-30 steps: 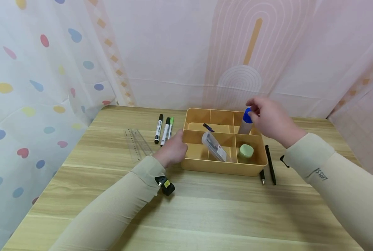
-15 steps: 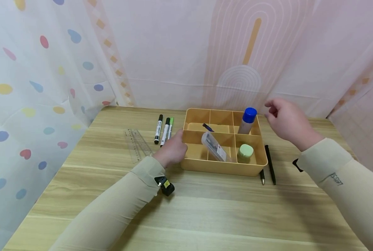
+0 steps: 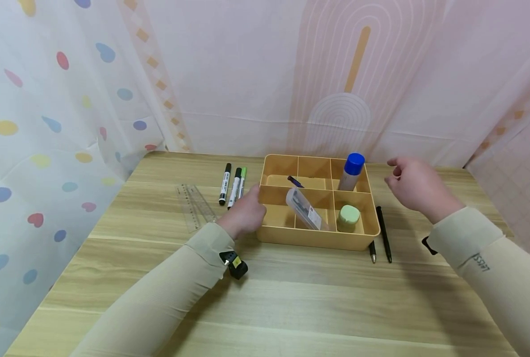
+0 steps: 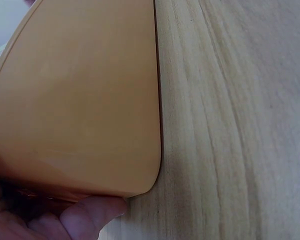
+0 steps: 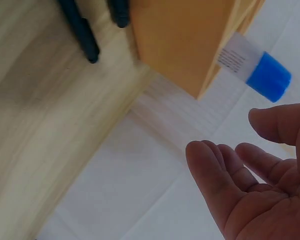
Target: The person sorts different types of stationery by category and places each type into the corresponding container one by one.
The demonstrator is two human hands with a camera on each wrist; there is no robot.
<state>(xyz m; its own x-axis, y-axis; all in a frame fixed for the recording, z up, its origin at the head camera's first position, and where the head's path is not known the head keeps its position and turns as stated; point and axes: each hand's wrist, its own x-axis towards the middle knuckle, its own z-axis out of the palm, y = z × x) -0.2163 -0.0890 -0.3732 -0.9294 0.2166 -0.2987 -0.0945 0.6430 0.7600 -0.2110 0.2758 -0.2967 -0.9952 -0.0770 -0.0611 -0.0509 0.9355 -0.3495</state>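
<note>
A yellow-orange divided storage box [image 3: 314, 239] sits on the wooden table. My left hand [image 3: 245, 213] grips its left end, fingertips against the wall in the left wrist view. Off the box's right side, my right hand [image 3: 418, 188] is raised and holds nothing; its thumb and fingers are spread apart in the right wrist view. The blue-capped glue stick [image 3: 351, 173] stands in the back right compartment. In front of it sits a pale green rounded block [image 3: 349, 216]. A clear plastic case [image 3: 306, 210] leans across the front dividers, and a dark blue pen [image 3: 295, 181] leans in the back middle.
Left of the box lie two clear rulers [image 3: 193, 206], a black-capped marker [image 3: 225, 184], another black-capped marker [image 3: 235, 187] and a green-capped marker [image 3: 243, 179]. A long black pen [image 3: 384, 235] and a shorter pen [image 3: 373, 252] lie at the box's right. A patterned curtain [image 3: 229, 74] hangs behind.
My right hand has let go of the glue stick's blue cap and moved right, then slightly down. The glue stick stays in its compartment. My left hand keeps its place on the box.
</note>
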